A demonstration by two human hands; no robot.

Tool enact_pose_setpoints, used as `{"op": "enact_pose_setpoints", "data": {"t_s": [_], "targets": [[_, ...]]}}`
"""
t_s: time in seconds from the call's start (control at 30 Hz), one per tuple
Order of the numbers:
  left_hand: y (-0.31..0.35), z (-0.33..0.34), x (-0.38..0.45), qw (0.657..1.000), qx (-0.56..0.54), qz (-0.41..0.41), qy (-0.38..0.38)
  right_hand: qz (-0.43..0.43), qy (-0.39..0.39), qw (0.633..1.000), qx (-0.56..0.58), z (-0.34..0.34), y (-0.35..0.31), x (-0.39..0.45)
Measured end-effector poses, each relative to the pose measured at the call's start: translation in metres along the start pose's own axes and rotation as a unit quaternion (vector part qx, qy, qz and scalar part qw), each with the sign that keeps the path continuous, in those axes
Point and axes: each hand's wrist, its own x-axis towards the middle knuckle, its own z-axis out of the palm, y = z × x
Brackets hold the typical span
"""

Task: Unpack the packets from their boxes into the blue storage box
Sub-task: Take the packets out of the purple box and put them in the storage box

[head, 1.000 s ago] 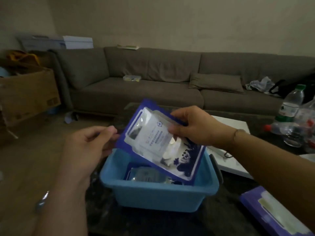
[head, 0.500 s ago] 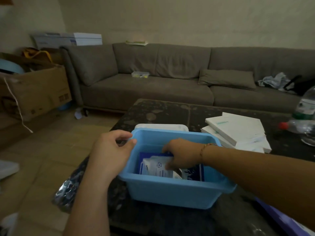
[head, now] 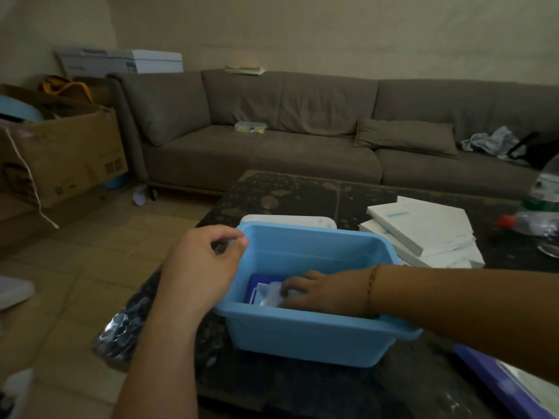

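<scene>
The blue storage box (head: 305,337) stands on the dark table's near left part. Inside it lies a blue-and-clear packet (head: 266,290). My right hand (head: 320,293) reaches down into the box and rests on that packet with its fingers laid over it. My left hand (head: 202,264) holds the box's left rim near the far corner, thumb and fingers curled at the edge. White flat boxes (head: 423,231) are stacked on the table to the right. A purple packet box (head: 508,385) lies at the table's near right corner.
A white lid (head: 287,220) lies just behind the blue box. Plastic bottles (head: 541,216) stand at the table's right edge. A grey sofa (head: 272,140) runs along the far side. A cardboard carton (head: 60,152) sits on the floor at left.
My right hand has carried the packet from above the box down to its bottom and now lies on it. My left hand let go of the packet and took the box's rim.
</scene>
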Motion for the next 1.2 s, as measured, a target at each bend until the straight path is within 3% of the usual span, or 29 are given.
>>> {"op": "enact_pose_setpoints", "data": {"t_s": [0.17, 0.27, 0.33, 0.4, 0.47, 0.5, 0.57, 0.63, 0.7, 0.8, 0.93, 1.0, 1.03, 1.1, 1.2], "targets": [[0.007, 0.002, -0.002, 1.0, -0.001, 0.001, 0.004, 0.004, 0.005, 1.0, 0.0, -0.012, -0.008, -0.001], [0.013, 0.004, -0.005, 0.999, -0.016, 0.03, 0.02, 0.031, 0.127, 0.985, 0.109, -0.027, -0.002, -0.038], [0.021, 0.007, -0.01, 0.996, -0.024, 0.08, 0.039, 0.107, 0.265, 0.935, 0.21, -0.028, 0.005, -0.083], [0.033, 0.011, -0.018, 0.99, -0.027, 0.128, 0.058, 0.179, 0.438, 0.834, 0.285, -0.008, 0.003, -0.136], [0.045, 0.016, -0.028, 0.98, -0.043, 0.178, 0.083, 0.256, 0.529, 0.755, 0.291, 0.037, -0.011, -0.188], [0.053, 0.019, -0.033, 0.972, -0.055, 0.209, 0.095, 0.302, 0.514, 0.752, 0.282, 0.062, -0.022, -0.209], [0.069, 0.024, -0.046, 0.952, -0.071, 0.277, 0.106, 0.38, 0.386, 0.801, 0.254, 0.109, -0.038, -0.235], [0.082, 0.033, -0.059, 0.93, -0.087, 0.343, 0.098, 0.398, 0.21, 0.86, 0.239, 0.139, -0.049, -0.245], [0.096, 0.046, -0.076, 0.904, -0.094, 0.41, 0.074, 0.392, 0.119, 0.878, 0.247, 0.146, -0.058, -0.246], [0.11, 0.073, -0.099, 0.862, -0.104, 0.496, 0.011, 0.41, 0.119, 0.867, 0.256, 0.148, -0.058, -0.254], [0.111, 0.109, -0.115, 0.823, -0.097, 0.553, -0.089, 0.387, 0.213, 0.866, 0.236, 0.157, -0.063, -0.266], [0.109, 0.119, -0.119, 0.818, -0.094, 0.557, -0.11, 0.404, 0.276, 0.835, 0.251, 0.161, -0.061, -0.273], [0.109, 0.121, -0.121, 0.82, -0.1, 0.553, -0.112, 0.399, 0.358, 0.806, 0.252, 0.163, -0.063, -0.278], [0.11, 0.123, -0.123, 0.827, -0.115, 0.541, -0.103, 0.39, 0.498, 0.725, 0.274, 0.153, -0.071, -0.287], [0.113, 0.122, -0.127, 0.844, -0.127, 0.511, -0.097, 0.383, 0.607, 0.62, 0.317, 0.118, -0.083, -0.299]]}}
